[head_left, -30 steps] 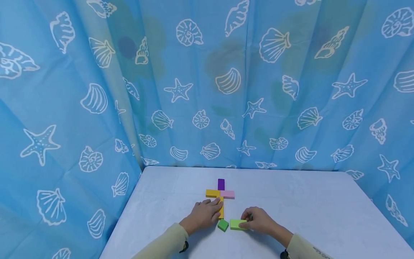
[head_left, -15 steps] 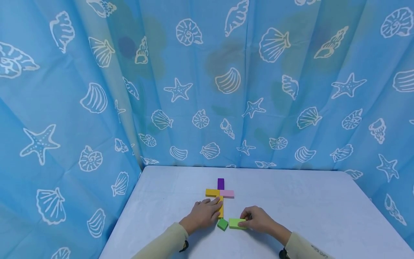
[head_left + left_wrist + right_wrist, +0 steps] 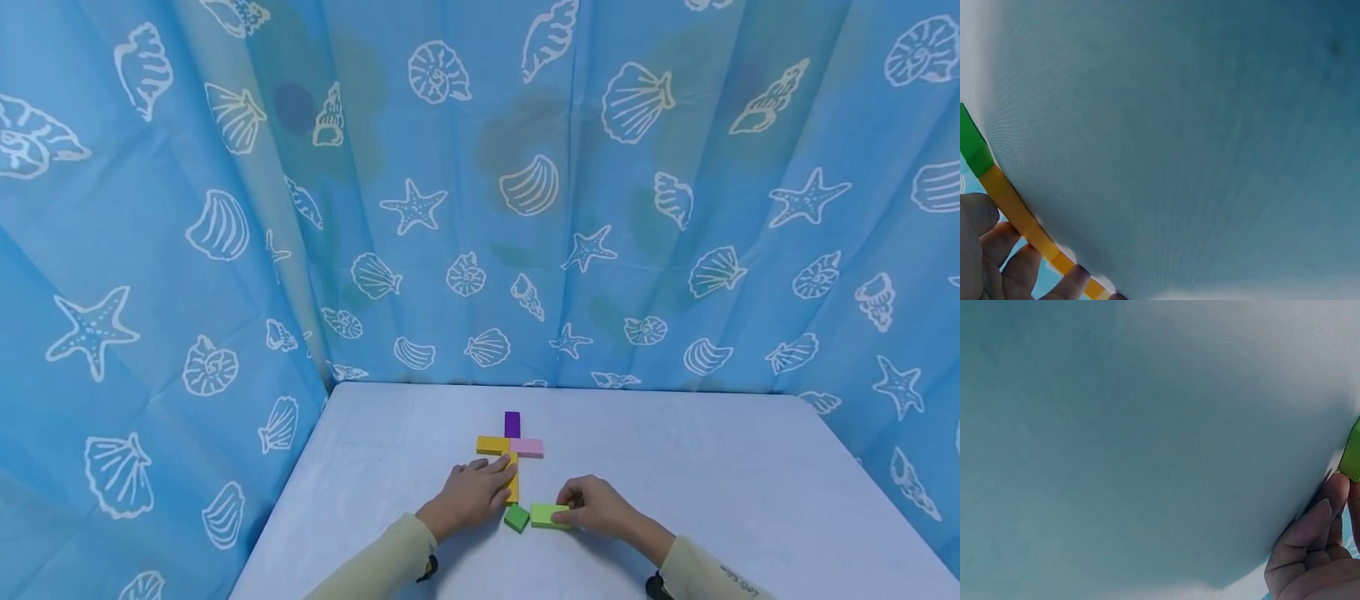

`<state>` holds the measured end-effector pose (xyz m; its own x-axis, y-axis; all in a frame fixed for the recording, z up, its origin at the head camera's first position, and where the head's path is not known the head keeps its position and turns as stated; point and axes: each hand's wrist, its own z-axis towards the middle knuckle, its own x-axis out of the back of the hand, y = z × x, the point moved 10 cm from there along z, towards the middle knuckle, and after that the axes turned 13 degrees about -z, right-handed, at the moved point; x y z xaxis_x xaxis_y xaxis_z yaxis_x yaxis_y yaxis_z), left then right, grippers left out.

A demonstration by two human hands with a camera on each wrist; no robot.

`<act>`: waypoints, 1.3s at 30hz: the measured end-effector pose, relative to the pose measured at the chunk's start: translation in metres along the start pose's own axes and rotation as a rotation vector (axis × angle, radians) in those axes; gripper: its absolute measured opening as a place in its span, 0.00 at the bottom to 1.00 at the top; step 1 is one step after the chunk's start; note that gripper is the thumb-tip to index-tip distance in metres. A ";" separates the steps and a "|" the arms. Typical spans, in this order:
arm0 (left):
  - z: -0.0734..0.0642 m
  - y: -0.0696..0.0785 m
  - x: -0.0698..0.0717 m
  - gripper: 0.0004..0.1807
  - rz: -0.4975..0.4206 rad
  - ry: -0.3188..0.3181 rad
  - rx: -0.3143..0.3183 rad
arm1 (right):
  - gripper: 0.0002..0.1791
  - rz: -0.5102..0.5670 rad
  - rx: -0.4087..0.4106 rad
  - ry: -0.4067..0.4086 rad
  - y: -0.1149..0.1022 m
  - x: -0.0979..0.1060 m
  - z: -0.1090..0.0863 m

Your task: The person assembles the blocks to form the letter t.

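Note:
My left hand [image 3: 468, 496] lies with extended fingers on the long yellow block [image 3: 513, 492] in the head view; in the left wrist view its fingertips touch the side of a yellow row [image 3: 1016, 209]. With thumb and fingers, my right hand [image 3: 600, 508] pinches the right end of a light green block [image 3: 546, 516], whose corner shows in the right wrist view [image 3: 1352, 456]. Between the hands a dark green block [image 3: 517, 517] sits turned like a diamond, at the near end of the long yellow block and close beside the light green one.
Beyond the hands, a second yellow block [image 3: 492, 444] and a pink block [image 3: 527, 448] lie crosswise at the far end of the long yellow one. A purple block [image 3: 512, 424] points away from them. The white table [image 3: 712, 467] ends at a blue shell-patterned curtain [image 3: 480, 208].
The right hand has slid the light green block slightly left, narrowing its gap to the dark green block. The left hand has stayed in place on the long yellow block.

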<state>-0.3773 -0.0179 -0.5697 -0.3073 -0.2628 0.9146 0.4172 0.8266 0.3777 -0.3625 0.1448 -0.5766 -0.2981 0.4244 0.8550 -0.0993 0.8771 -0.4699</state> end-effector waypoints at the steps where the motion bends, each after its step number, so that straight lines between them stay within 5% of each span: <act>1: 0.000 0.000 0.000 0.28 0.003 -0.001 0.000 | 0.10 -0.002 0.002 -0.001 0.000 0.000 0.000; 26: 0.008 0.009 0.002 0.28 -0.010 -0.012 -0.021 | 0.14 0.070 0.044 -0.006 0.007 0.001 -0.006; 39: 0.016 0.003 0.009 0.25 0.025 0.038 -0.097 | 0.15 0.133 -0.082 0.010 0.038 0.021 -0.013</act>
<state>-0.3924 -0.0095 -0.5624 -0.2636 -0.2634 0.9280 0.5056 0.7815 0.3655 -0.3604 0.1906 -0.5735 -0.2939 0.5402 0.7886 0.0187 0.8281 -0.5603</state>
